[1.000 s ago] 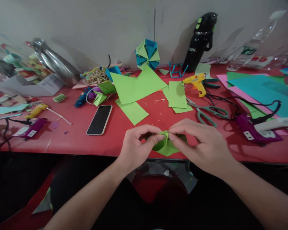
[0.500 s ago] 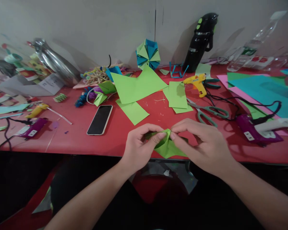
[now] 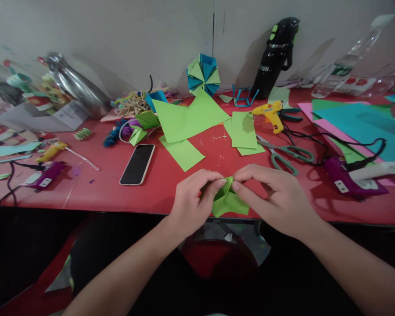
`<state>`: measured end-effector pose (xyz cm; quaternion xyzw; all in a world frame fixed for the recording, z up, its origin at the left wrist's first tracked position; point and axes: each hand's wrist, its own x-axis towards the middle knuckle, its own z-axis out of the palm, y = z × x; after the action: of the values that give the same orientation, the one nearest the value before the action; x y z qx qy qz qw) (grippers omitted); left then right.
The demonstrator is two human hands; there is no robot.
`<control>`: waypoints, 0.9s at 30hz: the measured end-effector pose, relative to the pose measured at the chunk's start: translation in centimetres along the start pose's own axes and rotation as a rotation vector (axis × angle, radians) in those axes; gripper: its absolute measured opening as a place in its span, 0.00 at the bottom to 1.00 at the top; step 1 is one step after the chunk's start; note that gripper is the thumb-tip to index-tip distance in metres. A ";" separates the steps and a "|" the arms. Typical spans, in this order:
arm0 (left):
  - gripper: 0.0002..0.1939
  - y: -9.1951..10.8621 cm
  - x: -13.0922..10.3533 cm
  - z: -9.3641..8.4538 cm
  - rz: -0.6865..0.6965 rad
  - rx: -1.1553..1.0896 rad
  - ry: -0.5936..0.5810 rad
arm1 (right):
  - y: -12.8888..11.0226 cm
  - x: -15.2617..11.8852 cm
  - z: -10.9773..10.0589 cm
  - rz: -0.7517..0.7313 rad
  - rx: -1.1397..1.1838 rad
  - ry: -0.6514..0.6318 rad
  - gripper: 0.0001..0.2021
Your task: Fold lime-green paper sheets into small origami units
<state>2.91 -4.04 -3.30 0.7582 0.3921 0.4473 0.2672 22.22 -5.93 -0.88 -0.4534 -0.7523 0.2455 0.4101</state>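
A piece of folded green paper point(image 3: 231, 204) is pinched between my two hands over the front edge of the red table. My left hand point(image 3: 193, 199) grips its upper left part between thumb and forefinger. From the other side, my right hand point(image 3: 276, 195) pinches the paper's top point. The paper's lower part flares out beneath the fingers, and some of its folds are hidden behind them. Beyond the hands lie a large green sheet point(image 3: 191, 117) with a cut-out notch, a smaller green piece point(image 3: 184, 154) and green rectangles point(image 3: 244, 131).
Scissors point(image 3: 285, 159) and a yellow glue gun point(image 3: 270, 113) lie right of the green sheets. A phone point(image 3: 137, 165) rests to the left. Purple power strips point(image 3: 352, 180) with cables sit at both sides. A black flask point(image 3: 272, 66) and a paper ball point(image 3: 203, 75) stand by the wall.
The green paper's lower flap has shifted and narrowed at the right, and its opening faces me more. Both hands keep their pinch, with small finger movements.
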 end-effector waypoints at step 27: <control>0.09 -0.6 0.3 0.0 0.051 0.065 -0.052 | 0.3 -0.1 0.2 0.111 0.050 -0.106 0.05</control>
<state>2.77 -3.51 -3.57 0.7876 0.3801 0.4209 0.2411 22.24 -5.91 -1.25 -0.4706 -0.7403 0.3101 0.3666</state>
